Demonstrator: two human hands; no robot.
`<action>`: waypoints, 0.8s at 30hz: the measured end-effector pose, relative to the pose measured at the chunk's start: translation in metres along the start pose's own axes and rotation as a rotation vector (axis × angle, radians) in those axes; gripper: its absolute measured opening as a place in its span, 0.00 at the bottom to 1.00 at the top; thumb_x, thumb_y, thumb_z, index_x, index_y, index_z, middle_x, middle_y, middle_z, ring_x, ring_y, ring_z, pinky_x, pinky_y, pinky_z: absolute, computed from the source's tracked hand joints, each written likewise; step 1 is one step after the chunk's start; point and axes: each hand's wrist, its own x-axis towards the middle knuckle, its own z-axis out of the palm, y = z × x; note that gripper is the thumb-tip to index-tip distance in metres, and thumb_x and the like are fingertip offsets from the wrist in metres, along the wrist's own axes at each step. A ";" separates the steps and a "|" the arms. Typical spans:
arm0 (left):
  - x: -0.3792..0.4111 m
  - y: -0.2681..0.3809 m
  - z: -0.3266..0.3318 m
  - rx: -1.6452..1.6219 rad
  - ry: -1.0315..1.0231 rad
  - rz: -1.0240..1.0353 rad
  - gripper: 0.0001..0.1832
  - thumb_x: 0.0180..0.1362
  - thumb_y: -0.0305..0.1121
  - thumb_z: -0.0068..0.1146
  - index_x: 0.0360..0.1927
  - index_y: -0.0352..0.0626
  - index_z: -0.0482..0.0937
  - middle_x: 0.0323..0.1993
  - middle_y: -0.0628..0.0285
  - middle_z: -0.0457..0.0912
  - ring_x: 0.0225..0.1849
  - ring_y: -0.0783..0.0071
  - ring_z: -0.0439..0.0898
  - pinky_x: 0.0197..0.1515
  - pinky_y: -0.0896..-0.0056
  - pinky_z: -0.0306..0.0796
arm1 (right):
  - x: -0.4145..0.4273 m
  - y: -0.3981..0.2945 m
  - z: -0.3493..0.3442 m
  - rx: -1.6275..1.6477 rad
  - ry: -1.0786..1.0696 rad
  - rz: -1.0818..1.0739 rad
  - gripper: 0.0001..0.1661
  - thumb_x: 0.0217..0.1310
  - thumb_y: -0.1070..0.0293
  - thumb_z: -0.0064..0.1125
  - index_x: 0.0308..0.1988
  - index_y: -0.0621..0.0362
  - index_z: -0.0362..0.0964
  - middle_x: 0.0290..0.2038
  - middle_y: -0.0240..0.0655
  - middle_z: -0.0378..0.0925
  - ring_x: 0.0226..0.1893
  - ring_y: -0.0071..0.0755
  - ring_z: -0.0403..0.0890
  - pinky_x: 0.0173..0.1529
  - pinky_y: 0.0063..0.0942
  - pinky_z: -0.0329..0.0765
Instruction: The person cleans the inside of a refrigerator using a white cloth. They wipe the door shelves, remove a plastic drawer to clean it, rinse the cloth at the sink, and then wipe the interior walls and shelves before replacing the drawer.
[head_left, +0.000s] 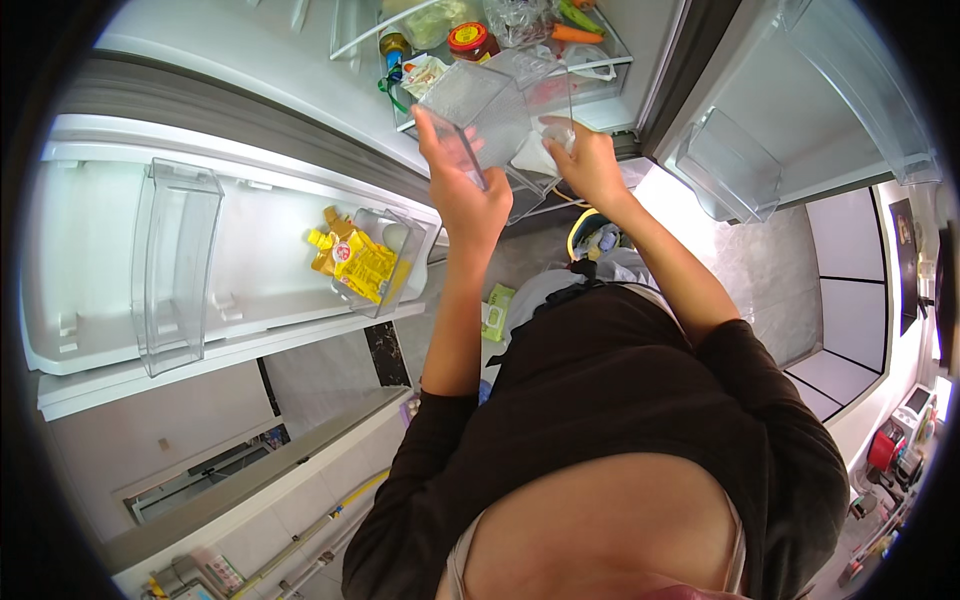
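Observation:
A clear plastic refrigerator bin (476, 94) is tilted in front of the open fridge. My left hand (469, 187) grips its near side wall, with the thumb near the lower edge and fingers seen through the plastic. In my right hand (585, 161) is a crumpled white wipe (536, 154), pressed against the bin's right part; whether those fingers also hold the wall I cannot tell. Behind the bin, a fridge drawer holds a red-lidded jar (472, 41), a carrot (576, 34), a bagged leafy vegetable (439, 22) and a dark bottle (392, 45).
The left fridge door (97, 262) stands open, its lower shelf holding yellow spouted pouches (367, 262). On the right, the other door (810, 97) is open too. Below me are a lined waste bin (581, 225) and a green wipes pack (496, 311).

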 end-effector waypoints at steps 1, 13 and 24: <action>0.001 0.004 -0.001 0.023 -0.022 -0.007 0.52 0.44 0.15 0.49 0.74 0.45 0.39 0.47 0.44 0.77 0.46 0.58 0.81 0.46 0.66 0.74 | -0.001 0.002 0.001 -0.002 0.052 -0.029 0.20 0.56 0.64 0.63 0.50 0.55 0.77 0.17 0.45 0.73 0.14 0.39 0.73 0.26 0.33 0.73; -0.015 0.007 0.010 -0.002 -0.158 -0.180 0.51 0.44 0.15 0.50 0.74 0.49 0.43 0.43 0.51 0.78 0.43 0.64 0.80 0.43 0.70 0.74 | 0.031 -0.038 -0.042 0.134 0.276 -0.226 0.22 0.54 0.77 0.56 0.52 0.57 0.75 0.41 0.37 0.84 0.35 0.24 0.84 0.40 0.24 0.77; -0.006 -0.009 0.002 -0.382 0.206 -0.139 0.45 0.43 0.17 0.50 0.70 0.45 0.53 0.42 0.52 0.78 0.44 0.64 0.79 0.49 0.70 0.69 | -0.014 -0.017 -0.003 0.085 0.055 -0.134 0.08 0.58 0.71 0.58 0.36 0.64 0.73 0.24 0.53 0.73 0.23 0.58 0.75 0.29 0.37 0.72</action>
